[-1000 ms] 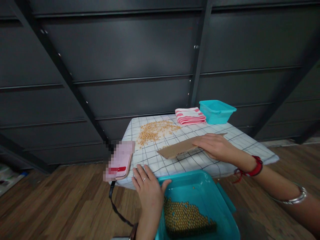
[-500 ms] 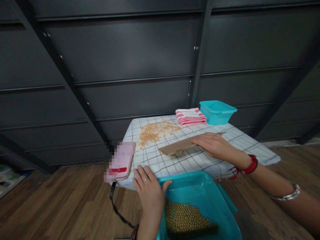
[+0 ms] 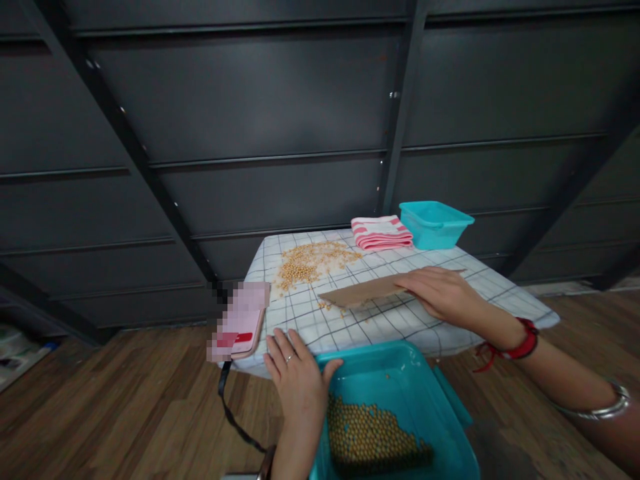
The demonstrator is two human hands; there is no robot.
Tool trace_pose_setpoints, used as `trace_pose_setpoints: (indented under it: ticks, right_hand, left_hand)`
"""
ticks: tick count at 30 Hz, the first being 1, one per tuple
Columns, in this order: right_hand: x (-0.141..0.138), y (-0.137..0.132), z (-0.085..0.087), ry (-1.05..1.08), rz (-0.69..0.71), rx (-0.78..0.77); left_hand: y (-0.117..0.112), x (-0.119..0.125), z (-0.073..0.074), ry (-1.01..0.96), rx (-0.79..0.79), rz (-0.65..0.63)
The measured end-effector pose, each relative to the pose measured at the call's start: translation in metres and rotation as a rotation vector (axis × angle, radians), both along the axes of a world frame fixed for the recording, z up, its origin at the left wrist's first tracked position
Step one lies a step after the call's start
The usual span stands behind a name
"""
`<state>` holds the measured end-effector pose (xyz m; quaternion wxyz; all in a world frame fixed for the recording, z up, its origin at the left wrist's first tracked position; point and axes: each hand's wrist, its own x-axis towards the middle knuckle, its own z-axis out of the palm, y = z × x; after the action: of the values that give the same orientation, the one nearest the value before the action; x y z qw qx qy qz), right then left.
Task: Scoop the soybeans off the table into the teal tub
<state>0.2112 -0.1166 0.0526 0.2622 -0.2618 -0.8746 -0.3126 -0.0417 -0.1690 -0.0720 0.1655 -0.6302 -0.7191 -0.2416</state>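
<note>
My right hand [image 3: 443, 298] grips a strip of brown cardboard [image 3: 364, 291] by its right part, holding it tilted over the checked cloth. A few loose soybeans [image 3: 325, 306] lie by the strip's left end and lower edge. My left hand [image 3: 301, 389] lies with fingers stretched out on the table's front edge, its thumb over the rim of a teal plastic bin [image 3: 387, 351]. Inside the bin, a heap of soybeans [image 3: 373, 433] covers the near left part of the bottom. More soybeans [image 3: 301, 270] are spread at the table's far left.
A folded pink-and-white towel [image 3: 381, 233] and a smaller teal basket [image 3: 434, 227] stand at the back right of the cloth-covered table [image 3: 495, 293]. A pink phone [image 3: 245, 317], partly blurred, rests at the left edge with a black strap [image 3: 229, 413] hanging down. Dark panels rise behind.
My right hand has moved a little to the right with the cardboard, and the beans beside its left end show more plainly. My left hand stays almost where it was.
</note>
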Motion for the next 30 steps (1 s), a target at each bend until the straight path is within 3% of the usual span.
trace_pose_setpoints:
  ticks: [5, 15, 24, 30]
  right_hand:
    - [0.001, 0.003, 0.002, -0.021, -0.027, -0.019]
    - [-0.002, -0.02, 0.009, -0.093, 0.034, -0.014]
    - [-0.004, 0.004, 0.003, -0.058, 0.001, -0.025]
    - [-0.002, -0.007, 0.001, -0.076, 0.016, -0.043]
  left_hand:
    - [-0.001, 0.001, 0.003, 0.002, -0.011, -0.005]
    - [0.0, 0.001, 0.004, -0.01, -0.058, -0.007]
    - [0.0, 0.0, 0.0, -0.009, -0.03, -0.014]
    - [0.0, 0.0, -0.001, -0.037, -0.018, -0.015]
